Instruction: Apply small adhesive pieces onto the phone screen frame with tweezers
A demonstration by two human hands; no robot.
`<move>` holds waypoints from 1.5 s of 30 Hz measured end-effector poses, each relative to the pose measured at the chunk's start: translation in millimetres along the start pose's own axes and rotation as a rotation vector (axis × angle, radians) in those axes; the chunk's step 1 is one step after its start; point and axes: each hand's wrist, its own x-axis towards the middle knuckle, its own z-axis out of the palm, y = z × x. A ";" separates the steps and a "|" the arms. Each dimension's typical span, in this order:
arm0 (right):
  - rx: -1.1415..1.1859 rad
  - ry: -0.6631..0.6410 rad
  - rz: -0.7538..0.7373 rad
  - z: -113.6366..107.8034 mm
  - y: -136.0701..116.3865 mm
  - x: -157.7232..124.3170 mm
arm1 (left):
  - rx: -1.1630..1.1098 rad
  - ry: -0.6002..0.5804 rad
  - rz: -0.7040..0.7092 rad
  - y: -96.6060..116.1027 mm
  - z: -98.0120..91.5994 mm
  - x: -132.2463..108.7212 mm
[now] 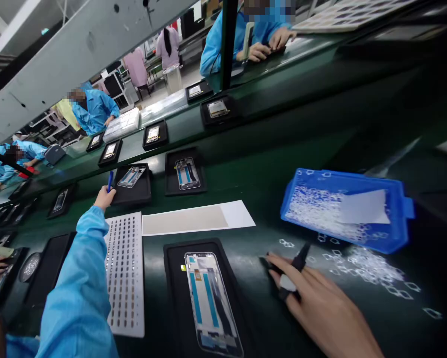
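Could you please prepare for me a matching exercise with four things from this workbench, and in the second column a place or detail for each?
Column 1
1. Nearest phone-shaped frame with two blue strips
2. Shallow blue plastic bin
3. Long white rectangular sheet
4. White rectangular plate

Column 2
A. Has a beige band along it
B. Contains many small white pieces
C. Covered with rows of dark oblong marks
D. Lies in a black rectangular tray

Right pairs: 1-D, 2-B, 3-A, 4-C.

Green bench [253,159], black post [228,44], slanting pale beam [77,54], bright ceiling light [22,25], pale floor [192,67]
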 end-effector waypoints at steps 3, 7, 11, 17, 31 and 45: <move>0.054 0.060 0.058 -5.8 -9.5 2.4 | -0.127 -0.040 0.030 -12.1 -17.8 -47.6; 0.262 0.045 0.161 -15.6 -30.0 4.3 | -0.291 -0.134 0.011 -31.7 -21.9 -141.1; 0.522 -0.007 0.305 -17.0 -58.4 2.2 | -0.466 -0.263 -0.077 -46.4 -2.9 -250.4; 0.739 -0.103 0.472 -5.3 -87.3 -15.5 | -0.489 -0.370 -0.059 -72.9 48.1 -371.4; 0.351 -0.071 -0.033 -17.0 -105.2 -20.7 | -0.378 -0.197 0.151 -84.5 44.8 -362.7; 0.429 -0.413 -0.446 -11.9 -105.8 -35.1 | -0.608 0.318 0.147 -125.1 10.2 -290.9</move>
